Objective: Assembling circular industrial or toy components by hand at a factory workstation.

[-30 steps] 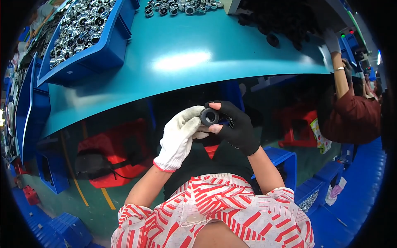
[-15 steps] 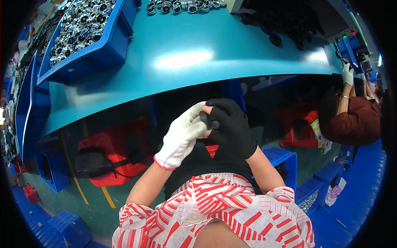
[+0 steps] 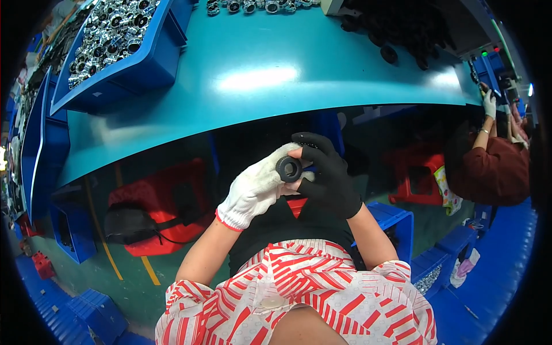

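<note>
In front of my body, above my lap, a thick black ring (image 3: 281,167) shows its round hole. My left hand (image 3: 259,184), in a white knit glove, is closed around the ring's left side. On the other side, my right hand (image 3: 329,178) wears a black glove with bare fingertips. Its finger and thumb tips press near the ring's top and bottom. A small blue piece (image 3: 310,169) shows between the hands just right of the ring; what it belongs to is hidden.
Beyond my hands is a teal table (image 3: 230,109). On it are a blue bin (image 3: 129,77) of chrome parts, more chrome parts (image 3: 250,7) and a pile of black rings (image 3: 402,34). Red stools (image 3: 167,244) flank me. A co-worker's gloved hand (image 3: 489,105) is far right.
The black ring has turned so its hole faces up into view, and the right fingers have spread around it. The co-worker's hand has shifted slightly.
</note>
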`<state>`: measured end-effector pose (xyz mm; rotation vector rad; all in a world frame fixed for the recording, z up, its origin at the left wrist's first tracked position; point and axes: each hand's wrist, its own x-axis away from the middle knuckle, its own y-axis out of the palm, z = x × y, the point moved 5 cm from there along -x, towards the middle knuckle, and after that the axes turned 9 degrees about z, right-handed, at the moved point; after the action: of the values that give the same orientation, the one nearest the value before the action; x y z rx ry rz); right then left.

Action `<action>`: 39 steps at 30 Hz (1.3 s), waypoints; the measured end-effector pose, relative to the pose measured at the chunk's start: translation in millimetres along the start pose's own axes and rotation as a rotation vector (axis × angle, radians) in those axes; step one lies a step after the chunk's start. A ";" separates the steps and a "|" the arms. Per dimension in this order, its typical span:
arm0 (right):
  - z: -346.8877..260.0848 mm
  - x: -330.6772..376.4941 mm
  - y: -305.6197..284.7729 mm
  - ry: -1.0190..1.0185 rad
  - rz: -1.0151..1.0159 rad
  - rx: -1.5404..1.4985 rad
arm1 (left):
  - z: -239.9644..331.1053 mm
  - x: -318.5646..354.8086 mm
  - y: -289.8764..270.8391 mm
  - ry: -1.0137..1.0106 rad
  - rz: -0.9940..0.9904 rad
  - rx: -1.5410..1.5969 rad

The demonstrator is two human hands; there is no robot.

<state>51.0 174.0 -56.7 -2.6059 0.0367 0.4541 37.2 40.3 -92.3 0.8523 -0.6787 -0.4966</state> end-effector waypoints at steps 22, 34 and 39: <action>-1.1 0.5 3.8 0.068 -0.018 -0.153 | -1.7 -1.5 -7.0 -0.044 -0.071 0.044; 2.7 0.4 3.5 0.069 -0.025 -0.139 | -1.9 -3.8 -6.4 -0.046 -0.065 0.091; 1.2 0.1 2.4 0.094 -0.026 -0.154 | -2.3 -3.9 -4.9 -0.053 -0.055 0.089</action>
<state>50.5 172.5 -58.8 -2.7743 -0.0008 0.3367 35.5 41.3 -98.7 0.9463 -0.7315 -0.5433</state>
